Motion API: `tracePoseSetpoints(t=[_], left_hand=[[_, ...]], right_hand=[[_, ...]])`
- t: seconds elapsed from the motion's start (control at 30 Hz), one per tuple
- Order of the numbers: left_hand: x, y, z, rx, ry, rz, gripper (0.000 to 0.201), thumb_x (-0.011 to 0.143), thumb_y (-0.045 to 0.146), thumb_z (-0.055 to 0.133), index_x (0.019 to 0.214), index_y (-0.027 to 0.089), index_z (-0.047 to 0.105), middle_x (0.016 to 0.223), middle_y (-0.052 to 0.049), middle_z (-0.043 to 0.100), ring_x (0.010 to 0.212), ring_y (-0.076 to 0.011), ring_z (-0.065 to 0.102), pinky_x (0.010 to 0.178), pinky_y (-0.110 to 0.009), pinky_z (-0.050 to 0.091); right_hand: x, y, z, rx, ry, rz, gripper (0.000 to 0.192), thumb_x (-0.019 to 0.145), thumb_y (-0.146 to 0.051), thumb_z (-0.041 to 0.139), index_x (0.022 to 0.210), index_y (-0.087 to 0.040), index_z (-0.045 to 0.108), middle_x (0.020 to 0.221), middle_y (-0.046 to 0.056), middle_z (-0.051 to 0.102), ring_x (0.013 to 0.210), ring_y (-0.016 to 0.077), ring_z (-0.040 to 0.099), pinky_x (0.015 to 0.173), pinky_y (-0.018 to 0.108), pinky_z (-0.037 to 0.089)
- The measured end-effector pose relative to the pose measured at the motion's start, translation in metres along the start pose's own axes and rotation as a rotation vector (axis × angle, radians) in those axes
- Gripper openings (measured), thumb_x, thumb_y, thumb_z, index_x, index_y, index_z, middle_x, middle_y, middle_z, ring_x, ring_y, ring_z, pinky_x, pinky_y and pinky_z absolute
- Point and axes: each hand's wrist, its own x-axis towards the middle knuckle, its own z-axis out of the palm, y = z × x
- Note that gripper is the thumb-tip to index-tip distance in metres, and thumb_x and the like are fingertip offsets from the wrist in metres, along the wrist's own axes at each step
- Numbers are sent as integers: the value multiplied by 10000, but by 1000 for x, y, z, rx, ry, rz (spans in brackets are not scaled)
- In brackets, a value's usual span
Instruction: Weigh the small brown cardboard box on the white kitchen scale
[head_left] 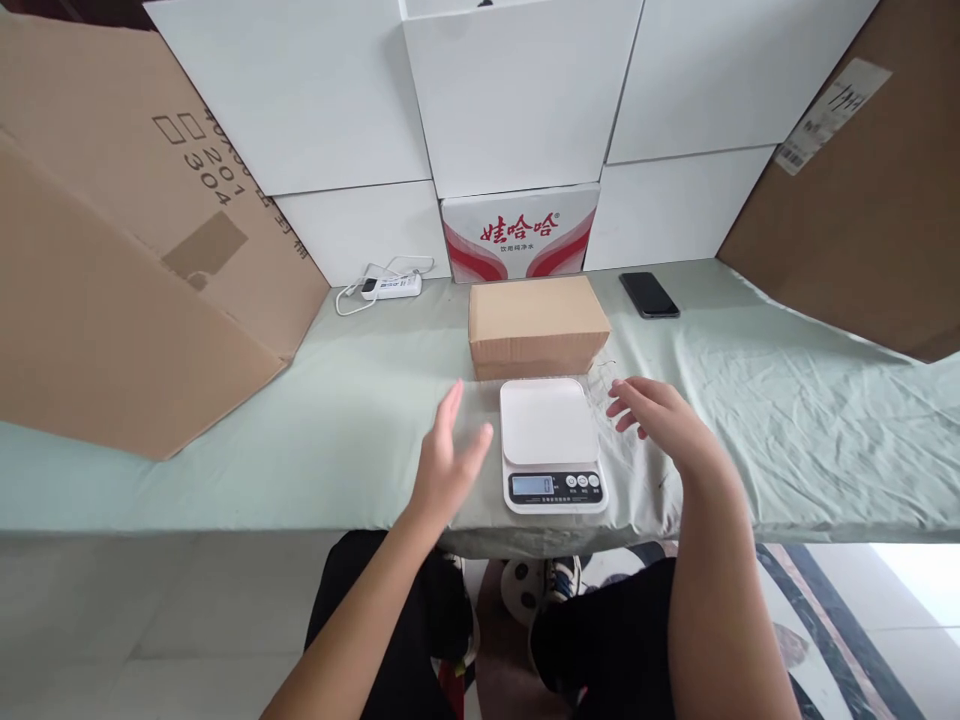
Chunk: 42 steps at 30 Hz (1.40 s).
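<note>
A white digital kitchen scale (550, 425) lies flat near the table's front edge, its small display lit. Just left of it, my left hand (448, 455) hovers with thumb and fingers apart, holding nothing. On the other side, my right hand (660, 412) is raised beside the scale, its fingers loosely bent and apart, with nothing in them. Directly behind the scale sits a closed brown cardboard box (538, 325). Neither hand touches the scale or the box.
At the back left is a white power strip (392, 286) with a cable. A black phone (649, 295) lies at the back right. White boxes (517, 100) form the rear wall; large cardboard panels (135, 260) flank both sides. Green cloth (337, 430) covers the table.
</note>
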Motion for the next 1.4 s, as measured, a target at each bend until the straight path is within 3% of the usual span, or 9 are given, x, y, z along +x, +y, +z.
tracePoseSetpoints(t=[0.17, 0.3, 0.47, 0.77, 0.97, 1.1, 1.23, 1.3, 1.4], left_hand=[[-56, -10, 3, 372, -338, -59, 1005, 915, 614, 797, 1769, 358, 333, 1842, -116, 399, 1734, -460, 284, 1373, -702, 347], [-57, -10, 11, 461, -391, 48, 914, 953, 488, 777, 1754, 361, 354, 1815, -101, 456, 1707, -414, 375, 1408, -649, 299], [-48, -12, 15, 485, -370, 39, 841, 978, 455, 744, 1734, 342, 393, 1799, -113, 484, 1701, -393, 397, 1406, -612, 315], [-28, -15, 12, 446, -341, 41, 839, 978, 465, 728, 1732, 319, 390, 1799, -124, 482, 1706, -396, 394, 1413, -604, 278], [-3, -25, 10, 395, -293, 80, 829, 939, 499, 784, 1690, 348, 465, 1775, -120, 521, 1725, -400, 347, 1424, -593, 255], [3, -28, 3, 364, -277, 7, 903, 903, 568, 820, 1697, 312, 475, 1811, -140, 456, 1752, -432, 255, 1417, -626, 246], [26, -25, -12, 204, -132, -119, 1038, 840, 738, 827, 1708, 292, 473, 1841, -156, 388, 1752, -459, 237, 1412, -654, 219], [53, -21, -15, 35, -45, -110, 938, 920, 740, 740, 1693, 271, 491, 1843, -160, 384, 1748, -395, 292, 1428, -587, 217], [101, -15, -7, -190, -18, -106, 924, 933, 665, 762, 1706, 263, 454, 1891, -140, 254, 1768, -330, 235, 1434, -498, 240]], right_hand=[[-18, 0, 0, -86, -346, 140, 382, 1049, -538, 538, 958, -197, 684, 983, 133, 820, 736, 223, 750, 605, 339, 456], [-28, 7, 2, -131, -525, 187, 199, 957, -409, 675, 972, -211, 662, 946, 117, 833, 719, 236, 786, 553, 318, 453], [-32, 10, 5, -152, -546, 144, 267, 793, -215, 735, 1002, -259, 575, 827, 45, 802, 624, 207, 721, 508, 301, 406], [-19, 9, 18, -212, -526, 22, 196, 897, -219, 631, 1028, -260, 490, 817, 20, 751, 701, 211, 729, 543, 307, 417], [-8, 5, 31, -256, -399, -100, 116, 919, -215, 599, 1024, -241, 558, 664, -10, 701, 771, 235, 710, 776, 363, 492], [-4, 4, 33, -234, -344, -111, 180, 929, -284, 630, 1096, -219, 644, 717, -4, 712, 761, 226, 707, 833, 380, 516], [20, 6, 29, 7, -110, -91, 578, 923, -558, 696, 1365, -188, 654, 1084, 117, 793, 829, 257, 739, 810, 425, 571], [41, 2, 31, 149, 86, -116, 712, 929, -629, 643, 1476, -176, 596, 1314, 188, 749, 1096, 329, 745, 918, 474, 595], [70, -7, 46, 251, 134, -196, 714, 987, -616, 505, 1586, -228, 490, 1548, 152, 665, 1405, 314, 655, 1134, 483, 559]])
